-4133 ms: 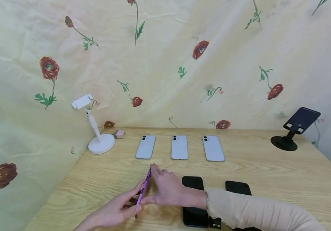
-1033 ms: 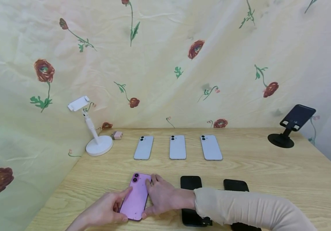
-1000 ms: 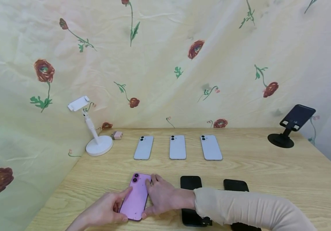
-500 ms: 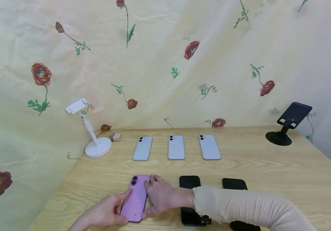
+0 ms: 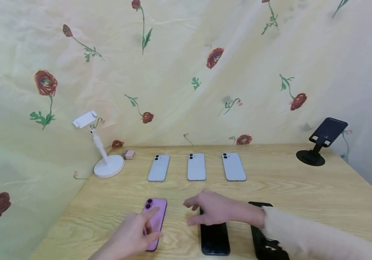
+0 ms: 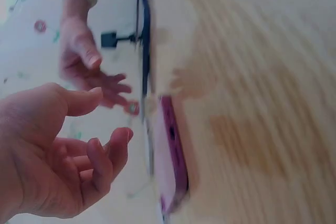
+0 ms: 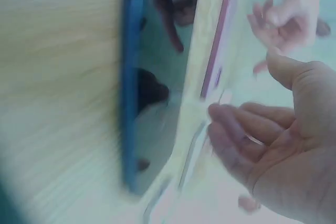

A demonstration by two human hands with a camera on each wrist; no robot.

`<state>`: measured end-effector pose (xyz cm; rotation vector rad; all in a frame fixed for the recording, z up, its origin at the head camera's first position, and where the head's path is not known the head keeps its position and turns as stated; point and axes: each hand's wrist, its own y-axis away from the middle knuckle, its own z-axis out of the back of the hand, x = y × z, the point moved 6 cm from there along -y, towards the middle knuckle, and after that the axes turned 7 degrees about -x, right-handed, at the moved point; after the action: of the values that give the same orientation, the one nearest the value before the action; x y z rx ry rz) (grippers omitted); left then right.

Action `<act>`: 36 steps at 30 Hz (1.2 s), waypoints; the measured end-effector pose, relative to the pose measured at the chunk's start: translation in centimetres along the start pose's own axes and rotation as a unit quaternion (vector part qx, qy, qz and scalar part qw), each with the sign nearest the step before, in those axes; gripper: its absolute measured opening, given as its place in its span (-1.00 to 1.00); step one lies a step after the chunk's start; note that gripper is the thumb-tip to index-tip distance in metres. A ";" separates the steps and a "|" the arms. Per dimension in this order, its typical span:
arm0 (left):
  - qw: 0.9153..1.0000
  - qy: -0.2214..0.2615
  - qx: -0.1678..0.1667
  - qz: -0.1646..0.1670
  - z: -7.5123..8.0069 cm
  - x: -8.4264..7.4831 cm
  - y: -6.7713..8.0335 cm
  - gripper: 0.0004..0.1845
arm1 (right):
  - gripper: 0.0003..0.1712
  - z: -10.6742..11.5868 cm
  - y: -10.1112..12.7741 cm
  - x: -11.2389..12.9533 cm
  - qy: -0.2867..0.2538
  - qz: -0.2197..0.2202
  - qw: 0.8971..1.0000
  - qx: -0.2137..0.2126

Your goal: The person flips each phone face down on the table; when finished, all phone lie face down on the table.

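Note:
A purple phone [image 5: 160, 220] lies on the table with its back and two camera lenses facing up. Above it hovers my left hand [image 5: 132, 231], thumb and fingers loosely bent with nothing between them; in the left wrist view a gap shows between this hand and the phone's edge. My right hand [image 5: 213, 207] hangs over the upper part of a black phone [image 5: 215, 239] lying screen up, its fingers pointing left and holding nothing. The right wrist view mirrors part of a hand in that dark screen. Farther right, my sleeve partly covers a second black phone [image 5: 258, 236].
Three pale phones, left [image 5: 158, 168], middle [image 5: 196, 167] and right [image 5: 233, 167], lie backs up in a row behind. A white phone stand [image 5: 109, 167] and a pink charger [image 5: 129, 154] stand back left, a black phone stand [image 5: 310, 157] back right. Flowered cloth hangs behind.
Both hands first held the purple phone tilted on edge, then flat with its back up. Now they have let go, and the right hand has moved right over the black phone.

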<state>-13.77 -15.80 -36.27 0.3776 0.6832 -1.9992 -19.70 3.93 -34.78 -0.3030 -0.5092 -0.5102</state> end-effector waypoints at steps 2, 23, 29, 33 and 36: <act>1.000 0.007 0.019 -0.006 -1.0 -0.9 -0.5 -0.30 | -0.43 1.3 1.8 -0.8 -0.012 -0.006 1.000 -0.022; 0.989 0.006 0.147 0.028 -9.1 -4.4 -3.9 0.10 | 0.29 1.8 9.4 -6.2 0.100 -0.117 0.986 -0.057; 0.984 0.011 0.177 0.003 -10.2 -5.0 -4.0 0.08 | 0.35 1.0 8.9 -6.4 0.087 -0.127 0.988 -0.026; 0.982 -0.010 0.185 -0.016 -10.6 -5.2 -4.2 0.03 | 0.34 0.7 8.7 -6.4 0.077 -0.128 0.988 -0.020; 0.981 -0.028 0.190 -0.026 -10.7 -5.3 -4.3 -0.02 | 0.32 0.6 8.7 -6.3 0.075 -0.120 0.990 -0.023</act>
<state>-15.01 -4.01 -40.74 0.5300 0.2728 -2.1817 -20.08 13.83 -38.93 -0.2465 -0.3901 -0.7741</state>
